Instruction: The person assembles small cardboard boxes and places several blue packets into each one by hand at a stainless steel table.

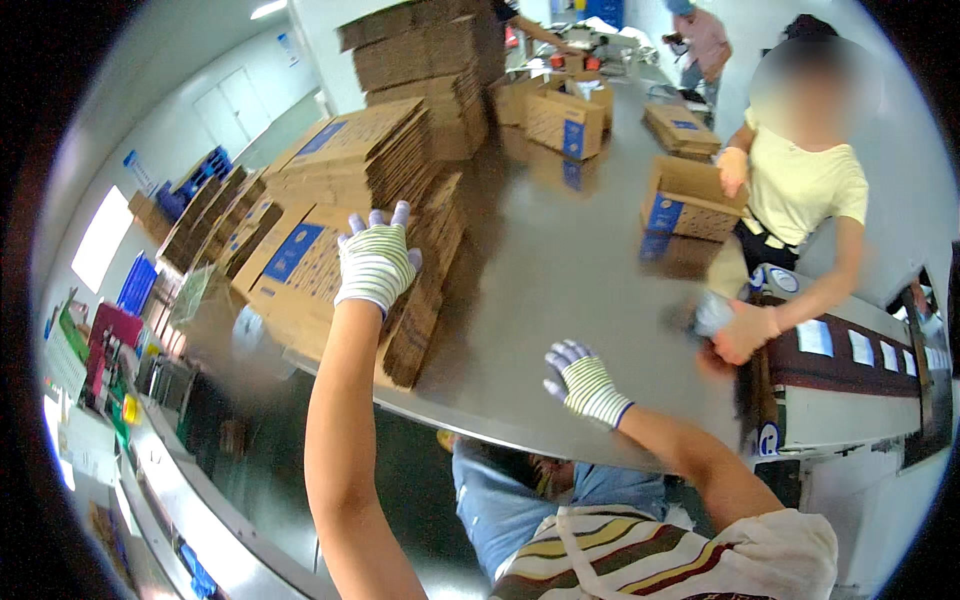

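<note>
My left hand (377, 262), in a striped knit glove, reaches out with spread fingers over a stack of flattened cardboard boxes (310, 330). Its palm is down on or just above the top box, beside the blue label. My right hand (586, 384) wears a matching glove and hovers at or rests on the near part of the metal table (530, 290). Its fingers are stretched out, and nothing is in them. Whether its palm touches the surface I cannot tell.
Taller piles of flat cartons (420, 60) stand behind. Open boxes (565, 122) sit farther along the table. At right, a gloved co-worker (805, 185) touches an open box (690, 200) beside a conveyor belt (840, 350) carrying white packets. Another person (697, 45) stands at the back.
</note>
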A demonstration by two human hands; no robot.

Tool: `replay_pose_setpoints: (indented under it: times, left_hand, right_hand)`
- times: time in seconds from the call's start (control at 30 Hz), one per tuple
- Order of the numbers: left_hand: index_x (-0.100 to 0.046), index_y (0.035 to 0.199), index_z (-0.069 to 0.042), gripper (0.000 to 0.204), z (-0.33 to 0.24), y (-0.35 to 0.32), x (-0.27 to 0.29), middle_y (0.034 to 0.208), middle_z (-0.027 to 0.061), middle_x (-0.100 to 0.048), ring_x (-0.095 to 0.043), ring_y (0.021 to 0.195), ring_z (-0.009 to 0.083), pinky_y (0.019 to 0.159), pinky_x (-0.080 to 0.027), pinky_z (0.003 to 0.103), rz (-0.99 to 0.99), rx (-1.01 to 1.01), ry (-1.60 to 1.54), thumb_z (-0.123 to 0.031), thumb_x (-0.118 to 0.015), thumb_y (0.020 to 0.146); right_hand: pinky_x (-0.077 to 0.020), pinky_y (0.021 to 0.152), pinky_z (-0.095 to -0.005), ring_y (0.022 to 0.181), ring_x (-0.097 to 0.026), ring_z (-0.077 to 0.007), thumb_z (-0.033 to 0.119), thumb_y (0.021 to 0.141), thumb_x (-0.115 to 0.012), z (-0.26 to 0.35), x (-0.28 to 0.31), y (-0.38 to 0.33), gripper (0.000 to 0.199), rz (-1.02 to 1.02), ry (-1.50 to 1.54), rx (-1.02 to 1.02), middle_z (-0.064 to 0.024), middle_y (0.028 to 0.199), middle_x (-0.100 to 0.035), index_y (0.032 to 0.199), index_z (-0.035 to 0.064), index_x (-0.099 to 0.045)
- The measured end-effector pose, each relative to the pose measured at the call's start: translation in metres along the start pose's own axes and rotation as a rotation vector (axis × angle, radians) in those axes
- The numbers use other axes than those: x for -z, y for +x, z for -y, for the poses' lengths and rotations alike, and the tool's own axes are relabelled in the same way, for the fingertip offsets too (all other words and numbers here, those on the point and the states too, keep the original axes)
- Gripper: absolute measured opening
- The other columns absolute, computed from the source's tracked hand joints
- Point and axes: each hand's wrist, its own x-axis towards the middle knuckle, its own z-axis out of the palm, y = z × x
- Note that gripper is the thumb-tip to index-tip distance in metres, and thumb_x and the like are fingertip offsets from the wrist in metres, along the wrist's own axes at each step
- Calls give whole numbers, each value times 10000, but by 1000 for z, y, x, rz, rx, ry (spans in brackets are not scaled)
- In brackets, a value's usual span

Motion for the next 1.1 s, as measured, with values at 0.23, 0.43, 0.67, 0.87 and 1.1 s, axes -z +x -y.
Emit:
replay_pose_setpoints:
  times: [0.23,0.43,0.67,0.87,1.1]
  left_hand:
    - [-565,1134,-151,264,-16,34,-27,1058,141,-602,-635,946,285,721,-542,387,-36,44,90,-177,-544,872]
    - [-565,936,-110,102,-3,-31,-37,905,103,-595,-638,814,244,654,-545,344,-342,-64,197,-120,-541,837]
    - [-551,1159,-80,297,29,-104,40,1045,117,-621,-614,879,292,729,-518,370,-723,40,204,-107,-508,866]
    - [-574,1154,24,287,2,-201,128,1121,144,-604,-573,1015,255,923,-446,385,-1424,20,-592,-74,-505,893]
    - [-547,1109,-25,225,-43,-198,69,1084,78,-556,-499,1029,192,965,-363,345,-742,4,-1148,-155,-509,929]
  right_hand:
    - [-331,1043,-449,1221,-432,-315,361,866,-510,-6,-3,-4,459,-67,70,8,-158,1274,-506,1182,32,-557]
    - [-350,1020,-448,1198,-448,-317,331,857,-535,-3,-5,-5,415,-98,95,8,-154,1250,-513,1143,32,-569]
    - [-363,1006,-448,1192,-451,-310,337,842,-562,-1,-8,-5,413,-142,133,29,-149,1233,-518,1126,37,-574]
    - [-359,1027,-418,1240,-428,-333,373,851,-615,4,29,11,486,-9,599,-184,-175,1314,-476,1180,23,-547]
    - [-452,852,-320,1005,-565,-180,354,948,-498,-40,150,27,422,-752,1454,-25,-98,1089,-617,1200,18,-540]
